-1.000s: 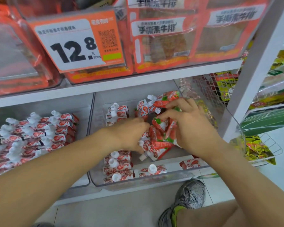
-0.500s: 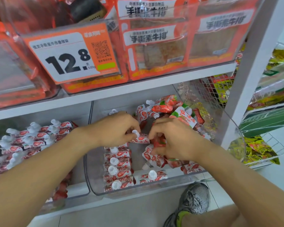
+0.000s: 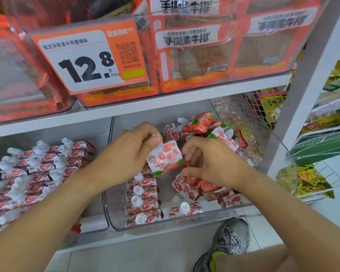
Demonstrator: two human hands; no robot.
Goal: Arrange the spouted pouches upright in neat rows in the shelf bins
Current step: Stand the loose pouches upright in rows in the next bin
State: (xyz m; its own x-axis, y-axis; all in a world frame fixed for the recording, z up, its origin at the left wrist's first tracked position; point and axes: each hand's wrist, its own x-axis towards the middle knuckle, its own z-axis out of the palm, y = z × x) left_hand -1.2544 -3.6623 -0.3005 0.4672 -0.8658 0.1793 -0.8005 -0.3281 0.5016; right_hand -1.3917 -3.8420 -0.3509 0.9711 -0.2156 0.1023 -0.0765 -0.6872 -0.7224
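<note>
A small white spouted pouch with red strawberry print and red lettering (image 3: pixel 164 158) is held up over the middle of the clear plastic bin (image 3: pixel 114 209) on the lower shelf; the left hand (image 3: pixel 130 152) pinches its top edge between thumb and curled fingers, and the pouch hangs tilted, its printed face towards the camera; just right of it, the right hand (image 3: pixel 210 163) has its fingers curled down into a loose heap of red-and-white pouches (image 3: pixel 202 187) lying at all angles in the right half of the bin, though whether it grips one I cannot tell; more jumbled pouches (image 3: pixel 200 124) pile up at the far right of the bin; along the bin's left side a row of upright pouches with white screw caps (image 3: pixel 141 201) runs from near to far, and a single capped pouch (image 3: pixel 185 210) stands beside it at the near wall; in the neighbouring bin to the left, rows of the same pouches (image 3: pixel 37 169) lie packed together, spouts pointing far and left; the white shelf board (image 3: pixel 165 107) above carries clear bins of orange snack packets (image 3: pixel 194 55) and an orange-and-white price card reading 12.8 (image 3: pixel 92 59); to the right, a wire basket (image 3: pixel 330 181) holds yellow-green packets; a grey sports shoe (image 3: pixel 230 238) rests on the tiled floor below.
</note>
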